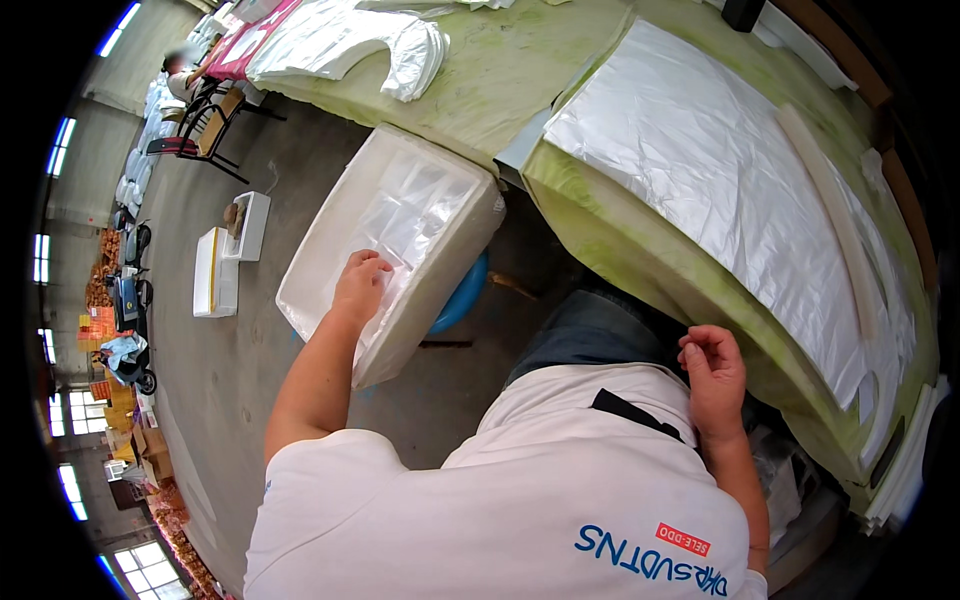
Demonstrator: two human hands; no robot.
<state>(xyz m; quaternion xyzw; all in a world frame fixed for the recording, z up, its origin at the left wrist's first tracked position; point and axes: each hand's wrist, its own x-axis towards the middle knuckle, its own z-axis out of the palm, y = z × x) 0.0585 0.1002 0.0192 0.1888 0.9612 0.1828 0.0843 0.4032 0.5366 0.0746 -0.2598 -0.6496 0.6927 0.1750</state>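
A large whitish plastic bin (335, 235) stands left of my body, tilted in view, with several clear plastic bags (415, 205) inside. My left hand (360, 285) reaches over it, fingers curled in at the edge of the bags; whether it pinches the plastic is hidden. Beside the right table's edge, my right hand (715, 375) hangs in front of my waist with its fingers bent together and nothing visible in them. White plastic sheeting (700, 150), thin and wrinkled, lies spread over the green-covered table (590, 205) on my right.
A blue round stool (463, 295) sits under the bin. More white plastic pieces (350, 45) lie on the far green table. Two white boxes (215, 270) rest on the floor at left, near a chair (215, 125) and a seated person (183, 75). A long pale strip (830, 210) crosses the sheeting.
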